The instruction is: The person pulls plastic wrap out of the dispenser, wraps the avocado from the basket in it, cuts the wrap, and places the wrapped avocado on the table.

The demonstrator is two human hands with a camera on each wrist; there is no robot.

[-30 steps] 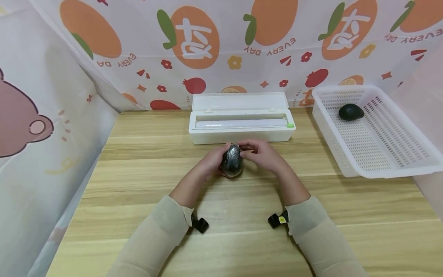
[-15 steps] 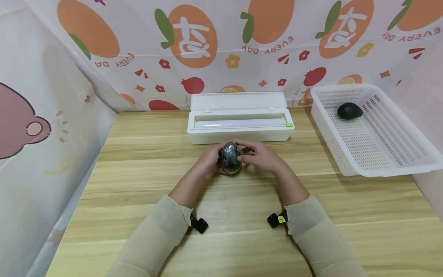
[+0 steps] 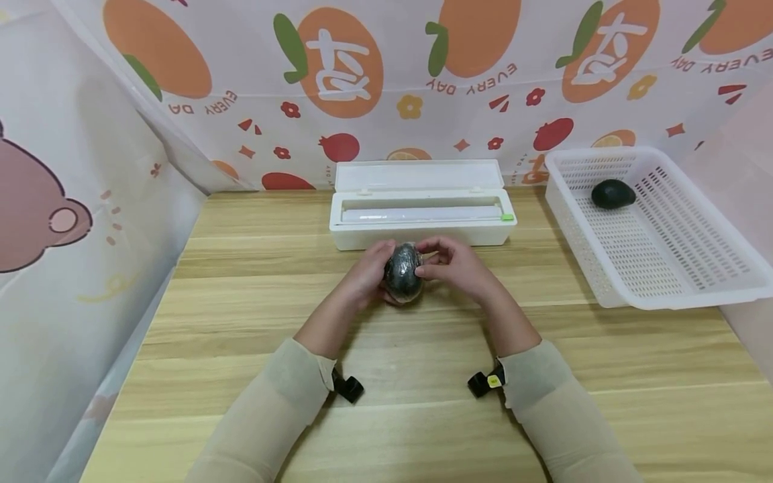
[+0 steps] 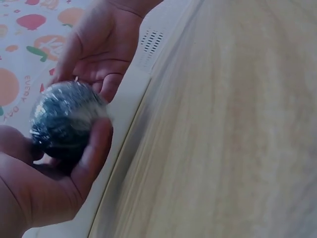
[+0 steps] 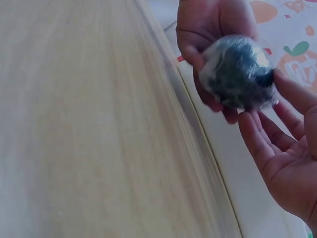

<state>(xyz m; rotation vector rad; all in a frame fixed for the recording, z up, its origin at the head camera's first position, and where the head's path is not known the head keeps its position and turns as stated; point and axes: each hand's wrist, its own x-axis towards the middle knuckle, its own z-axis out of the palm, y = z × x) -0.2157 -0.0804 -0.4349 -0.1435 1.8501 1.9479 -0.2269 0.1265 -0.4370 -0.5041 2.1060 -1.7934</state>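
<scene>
Two hands are being kept together over the wooden table (image 3: 241, 322), clamped on one film-wrapped avocado (image 3: 402, 272) just in front of the cling-film dispenser box (image 3: 421, 225). The wrapped avocado is being cupped from the left by the left hand (image 3: 365, 276), fingers curled under and around it, as is being shown clearly in the left wrist view, where the thumb is lying against its shiny side (image 4: 64, 124). The right hand (image 3: 455, 268) is being held against the other side, with fingertips touching the wrap; in the right wrist view its fingers are being kept fairly straight and spread beneath the avocado (image 5: 237, 79), so a loose support rather than a firm grip is being shown there. The avocado is being held slightly above the table, not resting on it. The dispenser box is standing open directly behind the hands, its lid tilted back against the patterned backdrop (image 3: 386, 80), with the roll of film (image 3: 417, 215) lying inside and a green cutter tab (image 3: 506, 217) at its right end. A white perforated basket (image 3: 694, 295) is sitting well apart on the right, and a second, unwrapped avocado (image 3: 612, 194) is lying in its far corner. Nothing is being seen between the hands and the basket.
</scene>
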